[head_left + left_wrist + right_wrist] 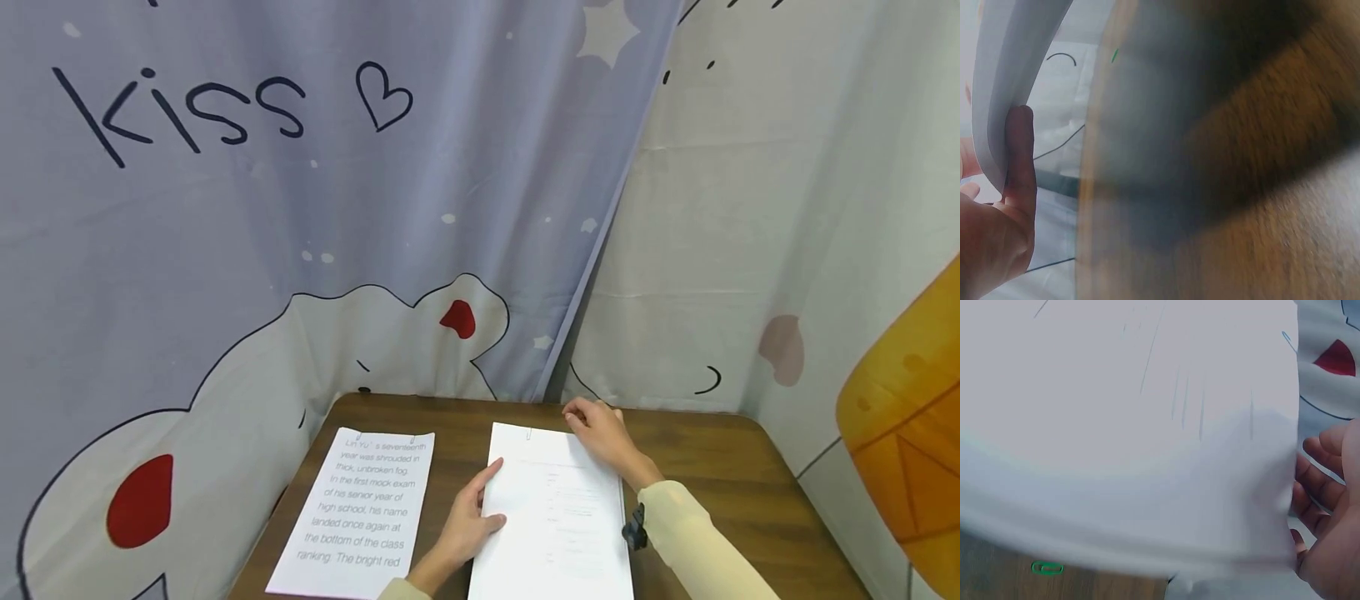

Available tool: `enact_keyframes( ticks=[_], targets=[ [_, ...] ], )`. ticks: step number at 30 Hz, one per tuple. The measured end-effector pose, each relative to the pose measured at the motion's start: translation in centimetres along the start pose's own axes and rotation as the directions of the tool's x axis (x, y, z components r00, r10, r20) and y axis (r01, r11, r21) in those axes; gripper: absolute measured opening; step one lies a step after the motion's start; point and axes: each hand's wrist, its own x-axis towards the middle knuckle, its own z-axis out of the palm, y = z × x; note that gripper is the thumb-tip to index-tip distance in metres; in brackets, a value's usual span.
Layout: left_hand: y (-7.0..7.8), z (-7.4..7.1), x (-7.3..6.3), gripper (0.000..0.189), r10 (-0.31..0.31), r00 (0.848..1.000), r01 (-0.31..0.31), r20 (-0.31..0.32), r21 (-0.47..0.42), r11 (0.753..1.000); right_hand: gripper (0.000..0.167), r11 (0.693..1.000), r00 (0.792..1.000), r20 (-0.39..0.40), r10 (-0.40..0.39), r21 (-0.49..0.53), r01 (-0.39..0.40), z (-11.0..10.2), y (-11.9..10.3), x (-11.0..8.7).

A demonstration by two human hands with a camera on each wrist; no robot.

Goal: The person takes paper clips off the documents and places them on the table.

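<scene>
A stack of white paper (555, 517) with faint print has a paper clip (528, 433) at its top edge. My left hand (471, 521) grips the left edge of this stack. In the left wrist view, fingers (1020, 144) lie along one face of the sheets, which stand off the wood. At the top right corner, my right hand (603, 433) has curled fingers against the stack's edge; the right wrist view shows several fingertips meeting that edge, some partly hidden by the paper.
Left of the stack, a large-print page (360, 517) lies on the brown table (720, 467), with clips along its top. A green paper clip (1047, 567) shows on the wood in the right wrist view. Patterned curtains (225, 250) hang behind and beside the table.
</scene>
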Motion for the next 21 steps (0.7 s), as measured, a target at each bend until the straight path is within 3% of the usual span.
enact_keyframes(
  ticks=[11, 21],
  targets=[
    [0.5, 0.8, 0.3, 0.091, 0.008, 1.0, -0.008, -0.015, 0.012, 1.0, 0.013, 1.0, 1.0, 0.012, -0.011, 0.015, 0.011, 1.0, -1.6, 0.7],
    [0.4, 1.3, 0.4, 0.09, 0.002, 1.0, -0.002, 0.003, -0.03, 1.0, 0.009, 0.997, 0.997, 0.058, -0.047, 0.065, 0.043, 1.5, -2.4, 0.8]
  ],
)
